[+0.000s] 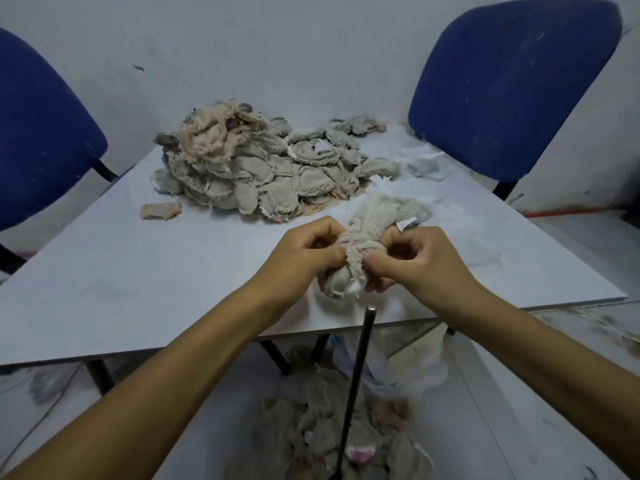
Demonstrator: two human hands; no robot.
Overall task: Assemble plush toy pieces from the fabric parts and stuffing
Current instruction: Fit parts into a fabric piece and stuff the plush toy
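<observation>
A single loose fabric scrap (160, 211) lay toward the table's (104, 271) left edge, just beside the big heap of unstuffed fabric parts (256, 168) that filled the far middle of the table and trailed toward its far right corner. That heap was large and looked untouched, so by this reckoning most of the work remained.

Near the front edge, the left hand (308, 254) had its grip curled onto the left side of the plush piece (360, 251), thumb and fingertips pinching the fuzzy cloth. The piece was held just above the table between both hands, its upper part plump and its lower end bunched, with a bit of white stuffing (353, 289) showing at the opening there. The right hand (415, 261) pinched the piece's right side, fingers curled tight on the fabric. A judgement: this piece was mid-stuffing or being worked closed, not finished.

Below the front edge, a dark rod (356, 382) stood upright from between the arms, and under it lay a pile of grey plush pieces (322, 420) on the floor; whether those were finished could not be told.
</observation>
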